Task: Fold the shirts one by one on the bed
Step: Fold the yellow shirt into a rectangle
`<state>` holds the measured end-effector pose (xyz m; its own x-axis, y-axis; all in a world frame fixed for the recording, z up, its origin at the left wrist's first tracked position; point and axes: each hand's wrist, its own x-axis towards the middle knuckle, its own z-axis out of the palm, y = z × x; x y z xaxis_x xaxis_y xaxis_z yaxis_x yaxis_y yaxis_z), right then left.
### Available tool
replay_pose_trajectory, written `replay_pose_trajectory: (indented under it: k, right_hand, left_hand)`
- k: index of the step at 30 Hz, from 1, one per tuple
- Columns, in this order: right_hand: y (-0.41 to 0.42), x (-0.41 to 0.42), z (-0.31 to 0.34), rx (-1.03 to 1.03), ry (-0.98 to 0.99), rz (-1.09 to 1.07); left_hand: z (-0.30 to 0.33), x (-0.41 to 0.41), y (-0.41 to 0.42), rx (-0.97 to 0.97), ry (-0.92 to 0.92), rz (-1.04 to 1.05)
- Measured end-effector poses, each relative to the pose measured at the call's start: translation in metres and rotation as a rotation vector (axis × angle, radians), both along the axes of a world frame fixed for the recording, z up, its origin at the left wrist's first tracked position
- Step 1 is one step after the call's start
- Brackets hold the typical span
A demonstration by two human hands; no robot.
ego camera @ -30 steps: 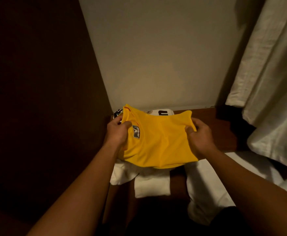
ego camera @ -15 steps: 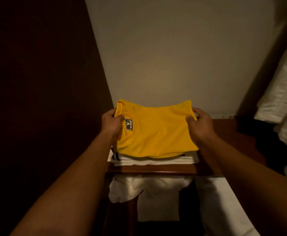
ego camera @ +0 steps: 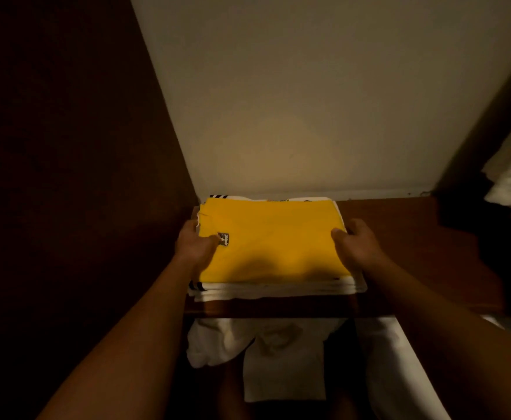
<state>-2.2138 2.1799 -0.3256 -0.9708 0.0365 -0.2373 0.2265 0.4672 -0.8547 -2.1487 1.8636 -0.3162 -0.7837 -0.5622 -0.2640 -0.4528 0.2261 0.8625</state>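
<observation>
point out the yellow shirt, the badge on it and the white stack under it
yellow shirt (ego camera: pixel 278 237): head view, middle of its folded top face
badge (ego camera: pixel 223 239): head view, centre of the dark patch by the left thumb
white stack (ego camera: pixel 278 290): head view, its near edge

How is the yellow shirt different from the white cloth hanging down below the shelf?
The yellow shirt is folded flat; the white cloth is crumpled and droops. The yellow shirt lies atop a stack on the wooden shelf; the white cloth sits below it. Both hands grip the yellow shirt; nothing touches the white cloth. Both are fabric.
</observation>
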Motion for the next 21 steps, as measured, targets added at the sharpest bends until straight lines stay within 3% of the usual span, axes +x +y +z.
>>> replay_pose_trajectory:
  k: [5, 7, 10, 11, 13, 16, 18, 21]
  right_hand:
    - [0.002, -0.005, -0.002, -0.006, 0.036, 0.089]
    - [0.004, -0.007, -0.010, 0.034, 0.088, 0.067]
    - [0.004, -0.003, -0.019, 0.164, 0.039, 0.069]
    - [0.003, -0.002, -0.018, 0.284, 0.066, 0.085]
    - [-0.006, 0.003, -0.011, 0.573, 0.213, 0.146]
    - [-0.031, 0.013, -0.003, 0.723, 0.468, 0.285]
    - [-0.043, 0.013, -0.018, 0.835, 0.511, 0.439]
    - [-0.040, 0.009, -0.044, 0.924, 0.433, 0.578]
  left_hand:
    - [-0.012, -0.008, 0.001, -0.145, 0.063, -0.007]
    - [-0.016, -0.007, 0.001, -0.378, -0.022, -0.052]
    - [-0.012, 0.003, 0.013, -0.861, -0.296, -0.139]
    - [-0.010, 0.005, 0.018, -0.997, -0.317, -0.147]
    - [-0.005, 0.001, 0.032, -1.178, -0.188, -0.175]
    - [-0.009, -0.011, 0.051, -1.128, 0.007, -0.393]
    - [-0.025, -0.012, 0.053, -1.091, -0.066, -0.552]
    - [-0.049, -0.007, 0.035, -0.949, -0.260, -0.621]
